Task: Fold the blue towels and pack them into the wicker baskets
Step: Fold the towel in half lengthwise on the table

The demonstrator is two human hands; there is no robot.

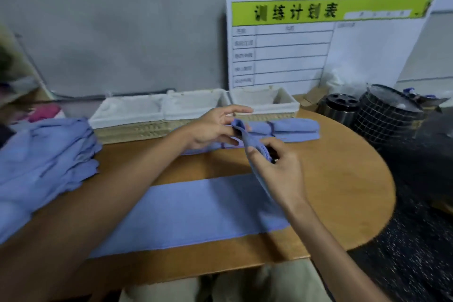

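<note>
A blue towel [196,211] lies as a long strip across the round wooden table [343,179]. Its right end is lifted. My left hand [210,127] pinches the raised corner at the top, and my right hand [277,169] pinches the same edge a little lower. Behind my hands, folded blue towels [289,130] lie on the table in front of the baskets. A heap of unfolded blue towels [41,164] sits at the left. Wicker baskets with white liners [137,117] [267,103] stand in a row along the wall; their insides look empty.
A white board with a green header [318,41] leans on the wall behind the baskets. Dark metal cylinders [387,115] [340,105] stand at the table's right rear. A dark speckled floor [416,240] lies to the right. My knees [220,287] are below the table edge.
</note>
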